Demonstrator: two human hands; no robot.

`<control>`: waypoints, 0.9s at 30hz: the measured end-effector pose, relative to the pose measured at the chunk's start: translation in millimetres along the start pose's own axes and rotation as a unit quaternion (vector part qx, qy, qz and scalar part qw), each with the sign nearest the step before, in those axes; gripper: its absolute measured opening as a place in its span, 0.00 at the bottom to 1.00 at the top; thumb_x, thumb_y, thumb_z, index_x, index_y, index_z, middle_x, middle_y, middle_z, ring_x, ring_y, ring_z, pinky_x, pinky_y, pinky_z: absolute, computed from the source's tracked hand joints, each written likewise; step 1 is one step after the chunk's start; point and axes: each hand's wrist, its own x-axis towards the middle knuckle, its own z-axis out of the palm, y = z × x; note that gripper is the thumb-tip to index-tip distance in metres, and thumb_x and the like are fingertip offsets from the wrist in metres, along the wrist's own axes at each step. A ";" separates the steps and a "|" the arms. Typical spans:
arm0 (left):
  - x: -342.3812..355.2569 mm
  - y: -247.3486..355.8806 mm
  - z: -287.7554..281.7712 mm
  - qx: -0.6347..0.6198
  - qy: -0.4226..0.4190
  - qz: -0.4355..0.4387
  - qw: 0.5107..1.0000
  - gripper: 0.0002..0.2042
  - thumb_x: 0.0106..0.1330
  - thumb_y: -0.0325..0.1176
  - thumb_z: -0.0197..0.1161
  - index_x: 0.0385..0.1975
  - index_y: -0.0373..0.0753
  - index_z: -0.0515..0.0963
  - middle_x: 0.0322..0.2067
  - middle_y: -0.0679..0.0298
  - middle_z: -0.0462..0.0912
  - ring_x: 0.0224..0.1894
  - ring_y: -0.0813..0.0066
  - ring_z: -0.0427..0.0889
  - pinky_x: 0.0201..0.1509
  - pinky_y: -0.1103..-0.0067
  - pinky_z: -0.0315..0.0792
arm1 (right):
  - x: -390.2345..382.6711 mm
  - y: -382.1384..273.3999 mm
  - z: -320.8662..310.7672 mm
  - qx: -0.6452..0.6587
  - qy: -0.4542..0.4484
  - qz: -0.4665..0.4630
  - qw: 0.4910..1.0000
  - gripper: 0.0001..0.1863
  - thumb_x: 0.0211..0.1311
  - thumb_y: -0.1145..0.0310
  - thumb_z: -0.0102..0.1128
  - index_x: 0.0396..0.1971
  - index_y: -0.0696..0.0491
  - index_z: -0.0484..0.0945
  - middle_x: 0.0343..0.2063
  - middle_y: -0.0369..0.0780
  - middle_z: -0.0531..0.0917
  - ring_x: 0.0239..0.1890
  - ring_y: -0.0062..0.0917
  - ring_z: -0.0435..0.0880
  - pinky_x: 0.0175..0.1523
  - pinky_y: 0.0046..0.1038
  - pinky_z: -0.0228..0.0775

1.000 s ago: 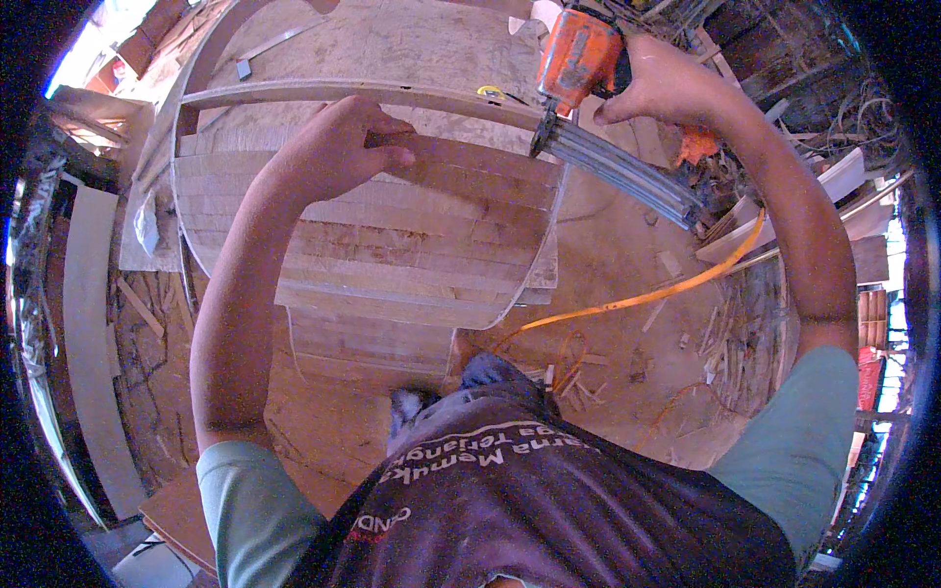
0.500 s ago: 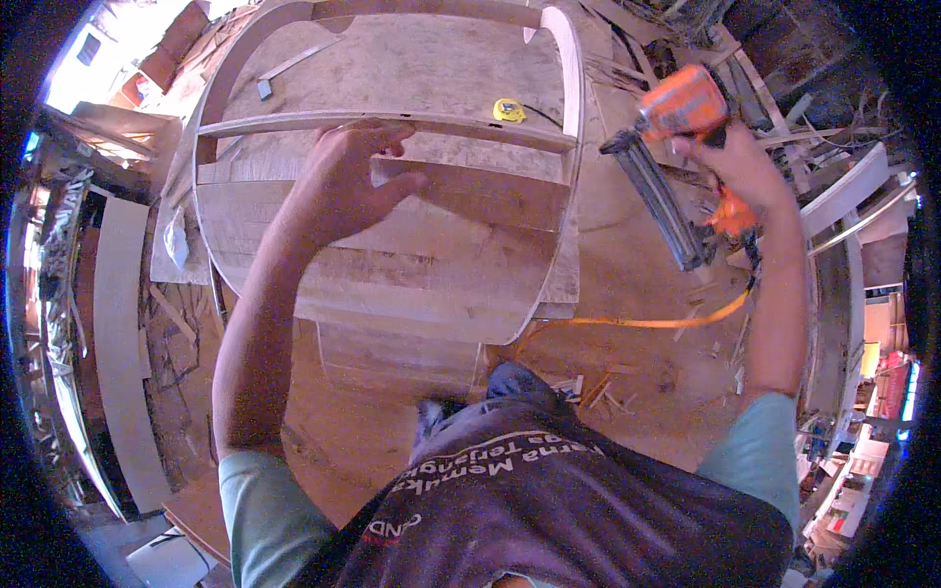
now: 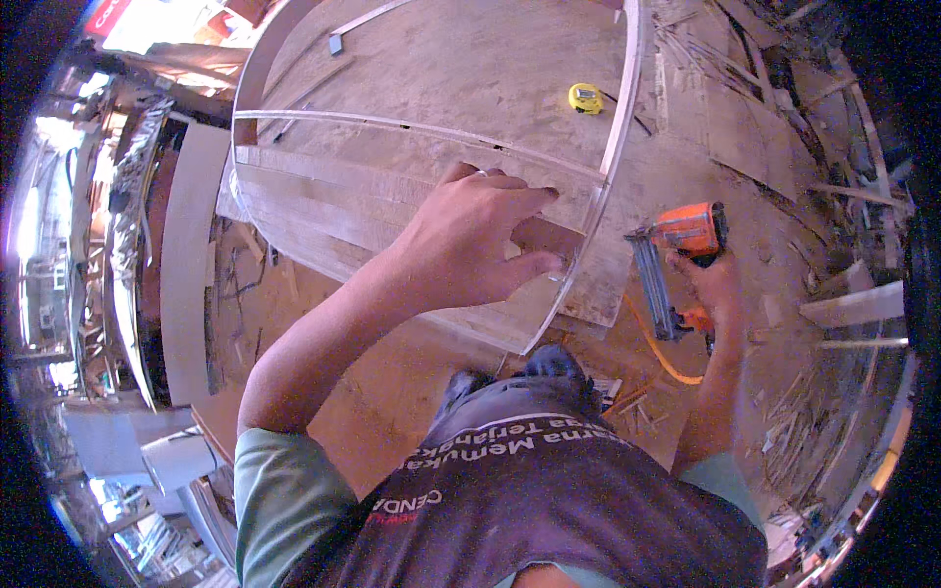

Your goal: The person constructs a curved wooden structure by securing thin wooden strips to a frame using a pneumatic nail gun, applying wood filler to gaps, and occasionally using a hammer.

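Head view: your left hand [image 3: 480,235] rests with fingers spread wide on the near planks of the curved pale plywood frame [image 3: 412,186], fingertips at its right rim, while your right hand [image 3: 716,289], fingers wrapped around the grip, holds the orange pneumatic nail gun [image 3: 676,260] low to the right of the frame, its orange air hose [image 3: 662,353] trailing toward you. Judged from this, press the plank flat, keep your fingertips well apart from the nailing line, and seat the nose squarely before firing; a yellow tape measure [image 3: 585,97] lies far on the board.
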 end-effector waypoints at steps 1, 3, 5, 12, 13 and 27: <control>2.2 1.3 -0.2 -0.004 -0.029 -0.025 0.999 0.27 0.55 0.41 0.73 0.54 0.35 0.79 0.39 0.54 0.87 0.48 0.53 0.84 0.57 0.62 0.72 | 4.5 6.4 1.2 0.004 -0.018 0.022 1.000 0.27 0.47 0.55 0.82 0.43 0.56 0.84 0.34 0.35 0.86 0.34 0.26 0.83 0.42 0.32 0.76; 6.3 4.2 -0.4 -0.031 -0.062 -0.060 0.996 0.29 0.56 0.40 0.74 0.57 0.36 0.77 0.41 0.57 0.89 0.50 0.54 0.84 0.57 0.62 0.72 | 11.9 19.1 4.0 0.025 -0.025 -0.013 0.999 0.26 0.49 0.55 0.81 0.44 0.56 0.83 0.34 0.35 0.86 0.34 0.24 0.82 0.41 0.31 0.75; 10.5 6.5 -1.0 -0.076 -0.069 -0.083 0.991 0.29 0.58 0.40 0.73 0.59 0.37 0.77 0.40 0.60 0.90 0.50 0.57 0.85 0.56 0.62 0.71 | 17.2 30.4 7.3 0.028 -0.021 -0.023 0.999 0.26 0.51 0.55 0.80 0.45 0.56 0.83 0.34 0.34 0.86 0.33 0.22 0.81 0.40 0.30 0.75; 17.0 15.0 -6.5 0.015 -0.134 -0.120 0.983 0.27 0.59 0.40 0.72 0.59 0.41 0.77 0.41 0.64 0.90 0.53 0.64 0.84 0.62 0.62 0.63 | 16.7 37.5 5.3 0.107 -0.022 -0.005 0.994 0.25 0.53 0.54 0.79 0.44 0.55 0.82 0.34 0.33 0.84 0.32 0.21 0.79 0.39 0.28 0.74; 16.5 15.4 -6.7 0.007 -0.131 -0.124 0.984 0.27 0.59 0.41 0.72 0.59 0.41 0.78 0.42 0.63 0.90 0.53 0.64 0.84 0.62 0.62 0.63 | 15.5 36.1 1.9 0.121 -0.035 0.007 0.992 0.25 0.53 0.54 0.79 0.44 0.54 0.82 0.34 0.33 0.84 0.32 0.21 0.80 0.39 0.28 0.74; -85.2 -109.5 -89.1 0.117 0.129 -0.073 0.982 0.19 0.57 0.38 0.75 0.48 0.40 0.84 0.46 0.58 0.84 0.53 0.58 0.81 0.64 0.65 0.66 | -25.4 -135.2 -123.8 -0.009 0.008 -0.036 0.999 0.30 0.43 0.64 0.82 0.48 0.56 0.80 0.42 0.36 0.85 0.44 0.24 0.83 0.53 0.29 0.74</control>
